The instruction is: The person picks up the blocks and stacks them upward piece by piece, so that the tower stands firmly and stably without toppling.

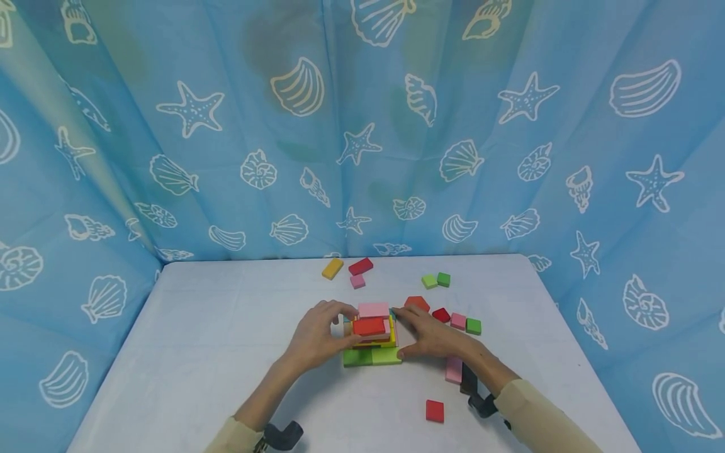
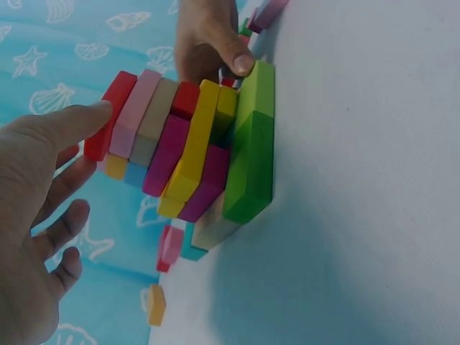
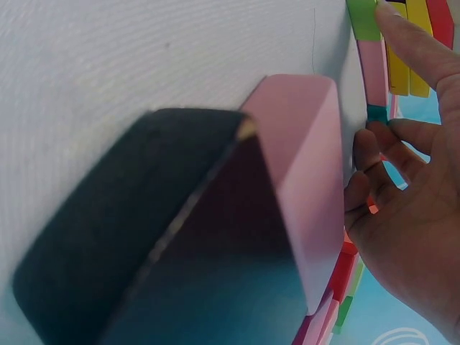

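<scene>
A multicoloured stack of wooden blocks stands mid-table, with a dark green block [image 1: 358,358] and a light green block [image 1: 387,357] at its front base. My left hand [image 1: 320,333] is at the top left of the stack, pinching a red block [image 2: 111,118] between thumb and index finger; its other fingers curve loosely in the air. Behind that block is a pink block [image 1: 374,309]. My right hand [image 1: 433,333] rests along the stack's right side. Its thumb touches the light green block, and its index fingertip is at a teal block [image 3: 377,113] at the back.
Loose red, pink and green blocks lie right of the stack, including a red block [image 1: 435,411] near the front. A pink block [image 1: 454,370] lies below the right forearm. Farther back are a yellow block [image 1: 332,268] and a light green block [image 1: 429,281]. Behind hangs a blue curtain [image 1: 362,157].
</scene>
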A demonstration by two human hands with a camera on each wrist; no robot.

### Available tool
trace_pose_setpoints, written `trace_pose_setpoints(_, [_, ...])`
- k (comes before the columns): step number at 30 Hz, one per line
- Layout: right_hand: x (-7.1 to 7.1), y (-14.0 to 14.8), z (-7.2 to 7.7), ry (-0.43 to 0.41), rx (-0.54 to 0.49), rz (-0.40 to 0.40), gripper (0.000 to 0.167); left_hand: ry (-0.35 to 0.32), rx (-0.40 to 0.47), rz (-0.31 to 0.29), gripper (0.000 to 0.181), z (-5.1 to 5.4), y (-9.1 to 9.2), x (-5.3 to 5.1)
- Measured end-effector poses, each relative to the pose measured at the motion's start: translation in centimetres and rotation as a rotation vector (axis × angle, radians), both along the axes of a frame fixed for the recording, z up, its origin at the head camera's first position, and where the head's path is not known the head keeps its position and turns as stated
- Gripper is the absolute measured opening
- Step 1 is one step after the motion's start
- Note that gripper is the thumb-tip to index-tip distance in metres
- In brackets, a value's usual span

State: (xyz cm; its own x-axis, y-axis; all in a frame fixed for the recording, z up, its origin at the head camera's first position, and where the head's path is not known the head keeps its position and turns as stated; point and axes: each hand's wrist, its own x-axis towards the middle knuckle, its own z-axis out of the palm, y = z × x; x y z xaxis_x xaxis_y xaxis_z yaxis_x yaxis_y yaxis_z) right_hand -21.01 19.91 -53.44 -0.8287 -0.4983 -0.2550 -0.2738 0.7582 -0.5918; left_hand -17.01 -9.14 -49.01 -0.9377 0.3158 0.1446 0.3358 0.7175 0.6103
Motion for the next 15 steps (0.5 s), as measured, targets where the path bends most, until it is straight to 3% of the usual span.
trace_pose_setpoints(15, [0.03, -0.03, 0.04, 0.005, 0.007, 0.003, 0.104, 0.029, 0.009, 0.015, 0.053, -0.24, 0.58, -0.26])
